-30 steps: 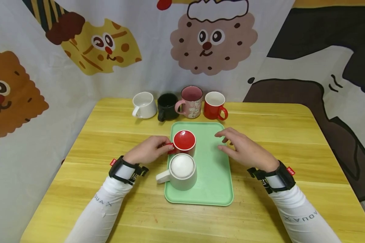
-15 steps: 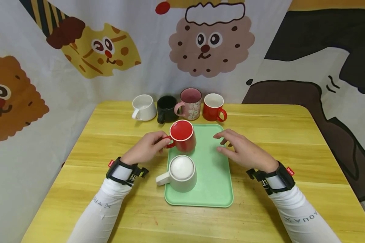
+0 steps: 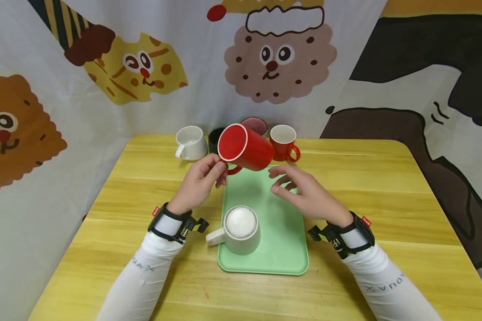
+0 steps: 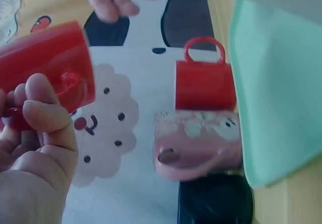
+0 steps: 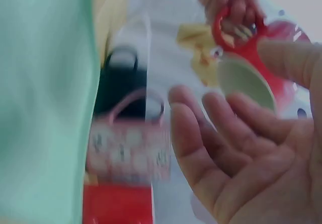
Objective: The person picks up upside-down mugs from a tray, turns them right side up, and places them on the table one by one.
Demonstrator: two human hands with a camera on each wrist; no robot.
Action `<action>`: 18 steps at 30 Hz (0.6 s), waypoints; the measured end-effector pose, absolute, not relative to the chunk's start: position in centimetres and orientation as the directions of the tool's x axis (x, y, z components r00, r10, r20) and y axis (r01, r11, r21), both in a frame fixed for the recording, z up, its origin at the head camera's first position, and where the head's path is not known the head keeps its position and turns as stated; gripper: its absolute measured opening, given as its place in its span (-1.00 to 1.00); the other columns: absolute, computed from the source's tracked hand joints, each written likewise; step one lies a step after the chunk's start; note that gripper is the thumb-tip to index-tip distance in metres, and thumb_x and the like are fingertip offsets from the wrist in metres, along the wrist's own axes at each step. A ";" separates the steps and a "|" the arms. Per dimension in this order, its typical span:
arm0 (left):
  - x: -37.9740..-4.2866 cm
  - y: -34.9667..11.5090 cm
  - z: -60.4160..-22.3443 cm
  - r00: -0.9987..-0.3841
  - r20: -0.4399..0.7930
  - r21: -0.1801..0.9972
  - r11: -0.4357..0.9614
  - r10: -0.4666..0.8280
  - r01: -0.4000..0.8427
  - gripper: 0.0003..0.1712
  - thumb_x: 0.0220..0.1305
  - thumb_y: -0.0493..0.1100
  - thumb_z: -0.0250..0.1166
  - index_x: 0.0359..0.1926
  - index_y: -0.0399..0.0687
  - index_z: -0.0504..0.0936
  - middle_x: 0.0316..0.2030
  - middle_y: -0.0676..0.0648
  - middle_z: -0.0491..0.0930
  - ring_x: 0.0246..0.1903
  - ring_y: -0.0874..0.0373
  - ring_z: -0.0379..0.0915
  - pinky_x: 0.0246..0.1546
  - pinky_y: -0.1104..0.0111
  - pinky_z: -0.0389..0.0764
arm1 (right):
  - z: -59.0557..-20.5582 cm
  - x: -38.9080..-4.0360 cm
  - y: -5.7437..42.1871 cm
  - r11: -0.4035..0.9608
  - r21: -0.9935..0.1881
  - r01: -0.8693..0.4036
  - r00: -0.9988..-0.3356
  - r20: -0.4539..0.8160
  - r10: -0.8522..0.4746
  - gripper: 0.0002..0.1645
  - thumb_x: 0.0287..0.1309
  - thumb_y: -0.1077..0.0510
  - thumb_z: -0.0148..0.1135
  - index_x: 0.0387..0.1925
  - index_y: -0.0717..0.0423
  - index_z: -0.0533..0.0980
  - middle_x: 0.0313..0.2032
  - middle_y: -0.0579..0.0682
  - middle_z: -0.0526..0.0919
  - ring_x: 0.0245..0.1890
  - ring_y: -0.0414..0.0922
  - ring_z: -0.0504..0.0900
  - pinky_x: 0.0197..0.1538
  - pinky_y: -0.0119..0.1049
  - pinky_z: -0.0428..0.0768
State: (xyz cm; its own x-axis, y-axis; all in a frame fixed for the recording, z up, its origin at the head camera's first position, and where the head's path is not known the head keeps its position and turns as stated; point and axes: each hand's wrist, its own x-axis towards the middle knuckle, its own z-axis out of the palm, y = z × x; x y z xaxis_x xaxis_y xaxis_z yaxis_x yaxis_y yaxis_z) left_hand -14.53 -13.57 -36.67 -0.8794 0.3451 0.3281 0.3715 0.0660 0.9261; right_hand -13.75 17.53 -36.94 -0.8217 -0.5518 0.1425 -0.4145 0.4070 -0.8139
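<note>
My left hand (image 3: 202, 180) grips the handle of a red mug (image 3: 247, 147), held up above the far end of a green tray (image 3: 281, 232). The mug is tipped on its side, its red base toward me at the left and its mouth away to the right. Its pale inside (image 5: 244, 80) shows in the right wrist view. My right hand (image 3: 305, 189) hovers over the tray's right edge, fingers loosely bent and apart from the mug. A white mug (image 3: 241, 229) stands upside down on the tray, its handle sticking out past the left rim.
Along the back of the wooden table (image 3: 365, 178) stand a white cup (image 3: 191, 142), a black mug (image 3: 214, 138), a pink patterned mug (image 4: 198, 138) and a second red mug (image 3: 281, 145). A cartoon-printed cloth (image 3: 209, 53) hangs right behind them.
My left hand has lifted the red mug from its upside-down place on the tray, moved it up and away, and turned it onto its side. My right hand has shifted slightly left.
</note>
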 end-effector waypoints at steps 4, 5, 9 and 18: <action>-14.3 -12.6 -36.5 -0.869 0.373 0.926 -0.076 0.324 0.369 -0.81 0.66 -0.33 0.04 -0.15 -0.42 0.47 -0.35 -0.19 0.52 -0.43 -0.01 0.52 -0.39 0.39 0.62 | -36.8 -13.6 15.7 0.267 -0.916 -0.301 -0.842 0.124 -0.525 -0.48 0.49 0.10 0.33 0.37 0.11 0.48 0.18 0.00 0.63 0.04 -0.01 0.71 0.09 -0.04 0.71; -14.2 -12.4 -36.5 -0.867 0.380 0.925 -0.110 0.323 0.364 -0.78 0.67 -0.31 0.04 -0.14 -0.44 0.46 -0.34 -0.17 0.52 -0.42 0.01 0.52 -0.38 0.39 0.62 | -36.8 -13.6 15.2 0.228 -0.936 -0.269 -0.846 0.116 -0.521 -0.48 0.50 0.10 0.31 0.38 0.11 0.46 0.18 0.00 0.63 0.04 0.01 0.72 0.08 -0.03 0.72; -13.8 -11.4 -36.6 -0.854 0.395 0.916 -0.219 0.337 0.337 -0.65 0.70 -0.15 0.08 -0.11 -0.45 0.45 -0.32 -0.11 0.54 -0.40 0.08 0.52 -0.37 0.40 0.60 | -36.6 -13.3 13.6 0.040 -0.991 -0.130 -0.849 0.091 -0.520 -0.45 0.56 0.09 0.23 0.46 0.05 0.40 0.22 0.07 0.61 0.02 0.12 0.74 0.05 0.03 0.73; -13.3 -10.7 -36.4 -0.842 0.357 0.916 -0.326 0.404 0.231 -0.78 0.69 -0.07 0.09 -0.07 -0.12 0.53 -0.28 -0.08 0.54 -0.37 0.09 0.53 -0.34 0.39 0.57 | -36.5 -13.0 12.0 -0.300 -0.943 0.146 -0.851 0.035 -0.525 -0.52 0.64 0.17 0.06 0.45 0.18 0.35 0.18 0.22 0.56 0.01 0.06 0.69 0.01 -0.25 0.69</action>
